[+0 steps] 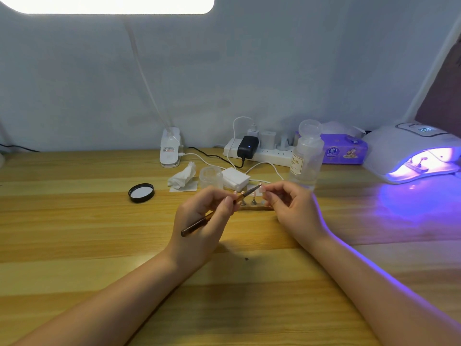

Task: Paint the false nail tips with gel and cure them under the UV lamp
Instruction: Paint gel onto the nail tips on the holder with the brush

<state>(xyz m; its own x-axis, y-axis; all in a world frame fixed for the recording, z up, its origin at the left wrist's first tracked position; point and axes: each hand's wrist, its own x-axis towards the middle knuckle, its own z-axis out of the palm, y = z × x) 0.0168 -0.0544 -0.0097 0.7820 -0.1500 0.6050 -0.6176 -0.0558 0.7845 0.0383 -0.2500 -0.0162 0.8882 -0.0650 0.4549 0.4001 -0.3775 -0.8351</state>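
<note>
midway through the job, by the look of it: painting under way, 1 batch already curing.

at far left, a black jar lid (141,192) lying off its jar on the wooden table (74,221), pale inside facing up. beside it a crumpled tissue (182,175), then a small clear jar (211,176) standing open, contents too faint to tell. just right of that, a stack of white wipes (235,179).

left hand (204,218) curled round a brown gel brush (219,211), pinched near the ferrule, bristle end reaching across to the nail tip (260,188). below the brush, 2 small metal stands (248,201) on the table, each seemingly topped with a tip; painted or bare, cannot tell.

right hand (289,203) pinching the nail tip between thumb and fingers, raised off the table, brush tip touching or nearly so.

behind, a clear bottle (305,156), flip cap open, holding clear liquid.

at far right, the uv lamp (411,156) lit violet, with stands inside, so curing begun there. left to do, judging by this: finishing the held tip, any bare ones, and their curing.
</note>
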